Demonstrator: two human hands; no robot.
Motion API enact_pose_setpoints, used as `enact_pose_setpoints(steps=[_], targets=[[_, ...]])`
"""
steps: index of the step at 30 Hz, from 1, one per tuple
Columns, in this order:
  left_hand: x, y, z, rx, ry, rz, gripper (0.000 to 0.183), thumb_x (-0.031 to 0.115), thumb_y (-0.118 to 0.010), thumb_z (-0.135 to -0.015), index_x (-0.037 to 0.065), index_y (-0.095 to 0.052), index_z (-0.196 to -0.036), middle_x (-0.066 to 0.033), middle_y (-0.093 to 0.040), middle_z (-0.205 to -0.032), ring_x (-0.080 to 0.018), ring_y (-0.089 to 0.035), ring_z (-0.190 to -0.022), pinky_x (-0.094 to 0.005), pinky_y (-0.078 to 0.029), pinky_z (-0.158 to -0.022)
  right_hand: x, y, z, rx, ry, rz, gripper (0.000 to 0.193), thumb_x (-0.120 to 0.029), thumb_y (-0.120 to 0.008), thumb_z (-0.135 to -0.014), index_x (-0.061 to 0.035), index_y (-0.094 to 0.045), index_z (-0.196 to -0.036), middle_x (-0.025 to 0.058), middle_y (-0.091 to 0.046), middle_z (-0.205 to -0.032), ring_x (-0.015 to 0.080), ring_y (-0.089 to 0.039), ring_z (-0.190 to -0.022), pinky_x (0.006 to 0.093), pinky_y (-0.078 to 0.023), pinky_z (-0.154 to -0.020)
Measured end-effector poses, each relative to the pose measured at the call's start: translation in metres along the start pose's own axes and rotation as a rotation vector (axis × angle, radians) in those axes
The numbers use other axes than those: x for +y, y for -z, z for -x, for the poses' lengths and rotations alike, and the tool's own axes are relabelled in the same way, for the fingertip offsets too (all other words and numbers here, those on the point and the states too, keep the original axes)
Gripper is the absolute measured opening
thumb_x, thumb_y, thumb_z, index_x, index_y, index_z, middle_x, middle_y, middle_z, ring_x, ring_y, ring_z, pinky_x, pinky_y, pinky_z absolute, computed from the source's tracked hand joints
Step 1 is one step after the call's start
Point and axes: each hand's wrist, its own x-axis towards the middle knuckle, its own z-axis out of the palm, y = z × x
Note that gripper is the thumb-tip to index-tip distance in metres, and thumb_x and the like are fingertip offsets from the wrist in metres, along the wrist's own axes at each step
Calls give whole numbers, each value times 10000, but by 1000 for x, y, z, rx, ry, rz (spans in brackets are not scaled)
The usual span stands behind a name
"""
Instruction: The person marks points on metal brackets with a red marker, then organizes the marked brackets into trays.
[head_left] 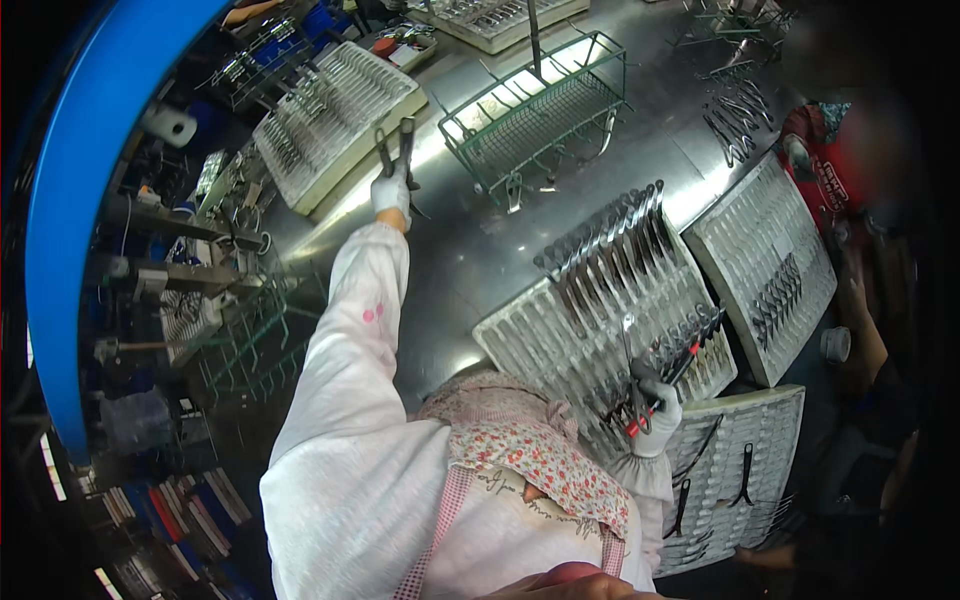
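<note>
My left hand (392, 197), in a white glove, reaches far forward over the metal table. Its fingers are closed round a dark two-handled metal tool (404, 152) that looks like pliers and points away from me. My right hand (657, 412), also gloved, is at the near right edge of a grey slotted tray (530, 345). It is closed on a black-and-red bar-shaped tool (690, 357), and dark metal pieces beside it overlap the fingers. Rows of long dark metal tools (610, 250) lie in the slots of that tray.
A green wire rack (540, 125) stands ahead on the table. Another slotted tray (340, 115) lies far left; two more, a right tray (740, 215) and a near-right tray (770, 440), hold metal pieces. Loose tools (738, 112) lie far right, near a person in red (825, 180).
</note>
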Motion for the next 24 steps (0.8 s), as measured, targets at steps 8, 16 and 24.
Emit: enact_pose_setpoints(steps=[8, 16, 24], targets=[[49, -88, -137, -588, -305, -640, 519, 515, -641, -778, -1, -686, -806, -84, -643, -674, -161, -593, -607, -299, -463, -577, 2, -13, -7, 98, -205, -18, 190, 122, -624, -733, -18, -581, -854, 189, -663, -946, 216, -645, -804, 300, -506, -715], [38, -151, -158, -1022, -249, -699, 474, 498, -690, -747, 38, -695, -859, -38, -620, -666, -128, -521, -547, -287, -425, -532, 4, -30, -4, 148, -295, 48, 165, 138, -608, -729, -1, -592, -818, 127, -648, -837, 185, -629, -765, 293, -507, -696], [2, -206, -163, -1006, -407, -460, 312, 240, -661, -745, 41, -660, -985, -121, -672, -926, -236, -625, -837, -334, -473, -751, -1, -27, -3, 199, -391, 123, 229, 156, -670, -682, -17, -571, -794, 115, -658, -837, 176, -631, -808, 297, -491, -746]])
